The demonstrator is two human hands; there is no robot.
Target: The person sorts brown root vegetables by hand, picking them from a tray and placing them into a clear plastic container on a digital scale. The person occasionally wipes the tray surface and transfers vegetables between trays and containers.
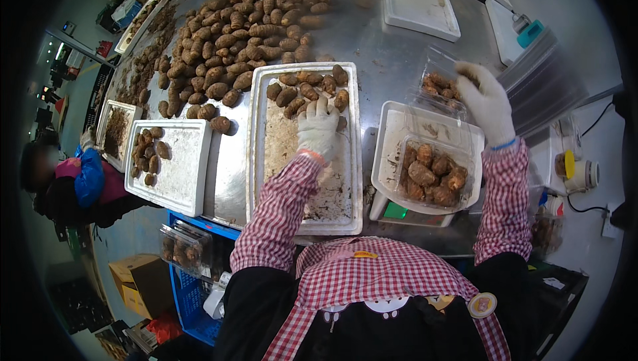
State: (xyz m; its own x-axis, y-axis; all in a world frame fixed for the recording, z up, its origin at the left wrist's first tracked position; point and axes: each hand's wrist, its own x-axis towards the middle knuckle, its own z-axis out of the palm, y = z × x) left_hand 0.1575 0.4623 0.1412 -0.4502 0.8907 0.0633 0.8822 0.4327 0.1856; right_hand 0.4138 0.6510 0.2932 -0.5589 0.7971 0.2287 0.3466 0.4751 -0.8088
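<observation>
My left hand [317, 129], in a white knit glove, reaches into a long white foam tray [271, 161]. Its fingertips are down among several brown taro corms [309, 92], and whether they grip one is hidden. At the right, my gloved right hand [486, 102] is raised beside a clear plastic clamshell's lid side [438, 87], where small taros show; the curled fingers hide whether anything is held. Nearer me, a clear clamshell box [436, 171] full of taros sits in a white plastic tray [379, 161]. That tray rests on a scale [396, 210] with a lit green display.
A large taro pile [239, 37] covers the metal table's [369, 62] far left. Another foam tray [182, 171] holds more taros. An upturned white foam lid [418, 0] lies far right, near stacked clear containers [541, 77]. A co-worker [89, 171] stands left, above a blue crate [192, 291].
</observation>
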